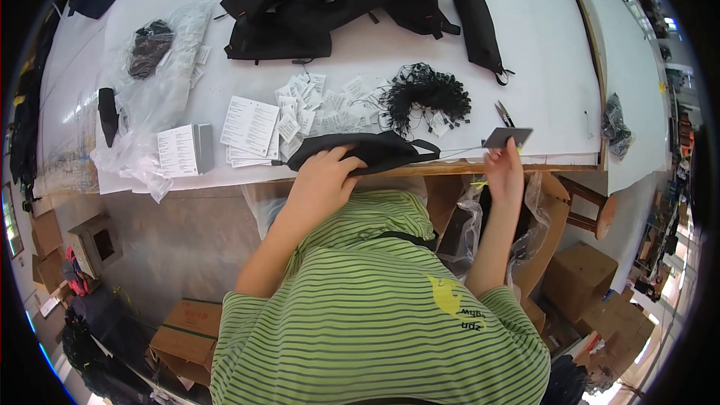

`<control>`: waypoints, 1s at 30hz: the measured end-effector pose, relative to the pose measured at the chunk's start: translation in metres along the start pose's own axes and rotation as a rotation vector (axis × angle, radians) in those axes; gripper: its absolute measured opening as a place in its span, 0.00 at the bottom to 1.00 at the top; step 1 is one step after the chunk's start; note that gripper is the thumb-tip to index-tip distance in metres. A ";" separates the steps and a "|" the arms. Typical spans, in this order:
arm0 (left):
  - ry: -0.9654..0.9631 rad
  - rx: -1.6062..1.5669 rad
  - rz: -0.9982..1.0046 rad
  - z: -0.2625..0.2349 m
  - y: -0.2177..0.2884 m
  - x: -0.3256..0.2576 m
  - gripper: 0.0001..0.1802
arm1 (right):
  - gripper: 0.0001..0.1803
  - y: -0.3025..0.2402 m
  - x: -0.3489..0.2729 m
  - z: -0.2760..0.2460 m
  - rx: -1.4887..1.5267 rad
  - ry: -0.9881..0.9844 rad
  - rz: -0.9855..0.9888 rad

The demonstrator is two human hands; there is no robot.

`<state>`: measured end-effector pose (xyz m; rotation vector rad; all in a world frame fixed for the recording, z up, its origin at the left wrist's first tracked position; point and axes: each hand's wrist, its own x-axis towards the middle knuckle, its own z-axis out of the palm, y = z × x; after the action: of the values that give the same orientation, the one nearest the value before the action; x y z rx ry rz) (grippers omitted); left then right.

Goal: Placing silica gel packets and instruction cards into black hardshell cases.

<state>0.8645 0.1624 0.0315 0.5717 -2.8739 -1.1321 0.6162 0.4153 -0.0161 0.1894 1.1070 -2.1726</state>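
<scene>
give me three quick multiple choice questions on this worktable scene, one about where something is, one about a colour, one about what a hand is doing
1. Where do the small scissors lie?
A. on the white table, just beyond the right hand
B. on the floor by the boxes
C. on top of the black bags at the far edge

2. What colour is the card in the right hand?
A. yellow
B. grey
C. red

3. What is the left hand doing?
A. hanging free in the air
B. holding the scissors
C. pressing on a black pouch at the table's near edge

Answers:
1 A, the scissors rest on the tabletop right above the raised card.
2 B, the card pinched in the fingers is flat grey.
3 C, its fingers lie on the black pouch, with a thin string running from there to the card.
</scene>
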 end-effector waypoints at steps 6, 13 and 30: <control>-0.015 0.022 0.054 -0.002 0.002 0.000 0.12 | 0.13 0.061 0.044 0.057 0.291 -0.125 0.035; -0.010 -0.023 -0.081 -0.010 0.012 -0.006 0.10 | 0.07 0.057 0.044 0.112 -0.153 0.254 -0.325; 0.487 0.053 0.299 0.012 0.011 -0.011 0.11 | 0.10 0.047 -0.023 0.160 -1.953 -0.779 -0.551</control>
<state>0.8696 0.1812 0.0314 0.3407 -2.4649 -0.7503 0.6906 0.2867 0.0626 -1.7039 2.1957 -0.4267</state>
